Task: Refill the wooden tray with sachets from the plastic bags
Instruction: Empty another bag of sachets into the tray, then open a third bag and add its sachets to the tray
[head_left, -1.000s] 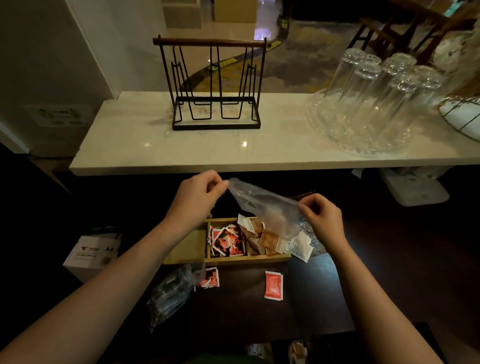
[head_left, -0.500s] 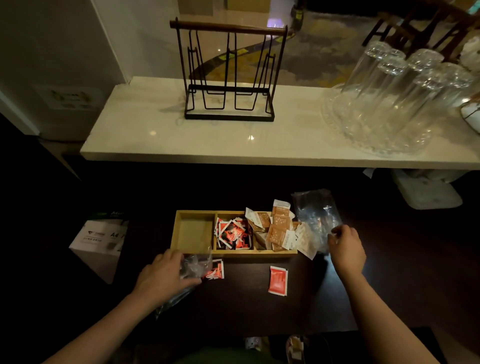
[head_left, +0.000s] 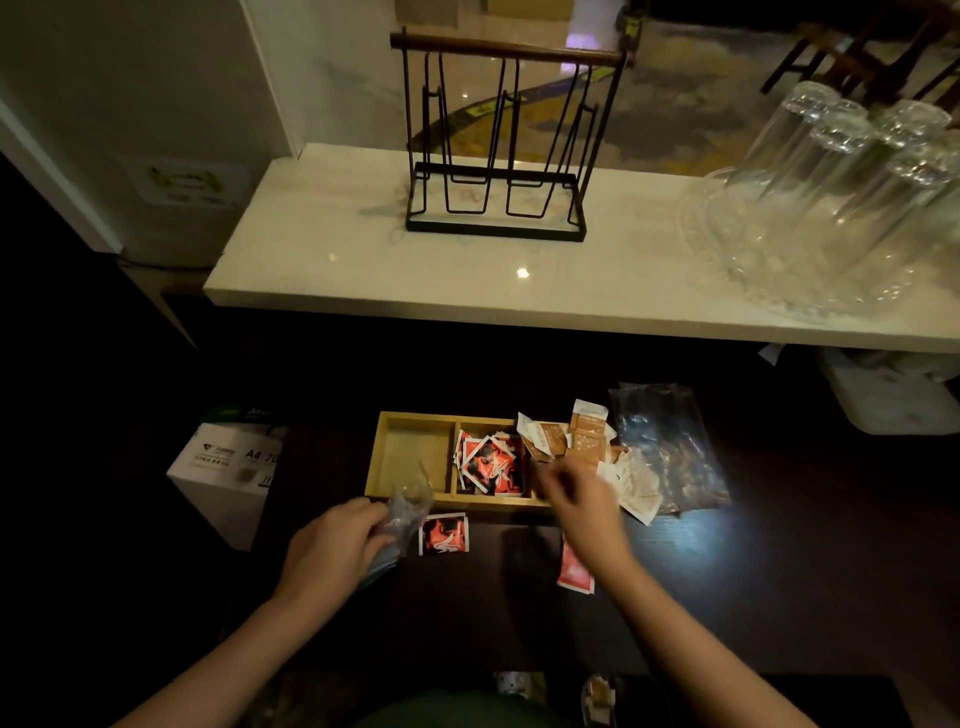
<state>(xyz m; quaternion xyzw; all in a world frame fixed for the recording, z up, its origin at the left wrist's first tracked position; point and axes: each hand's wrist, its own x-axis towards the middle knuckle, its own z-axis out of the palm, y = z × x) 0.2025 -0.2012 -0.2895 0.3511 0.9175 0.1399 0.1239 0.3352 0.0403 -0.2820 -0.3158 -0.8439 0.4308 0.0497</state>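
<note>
Left hand: closed on clear plastic bag just before wooden tray | Right hand: blurred over tray's front rim, grip cannot be told | Tray: left compartment bare, red sachets middle, brown sachets right.

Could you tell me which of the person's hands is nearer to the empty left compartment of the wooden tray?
Left. The left hand grips a crumpled plastic bag just below the empty left compartment, while the right hand, blurred, is over the wooden tray's right end.
</note>
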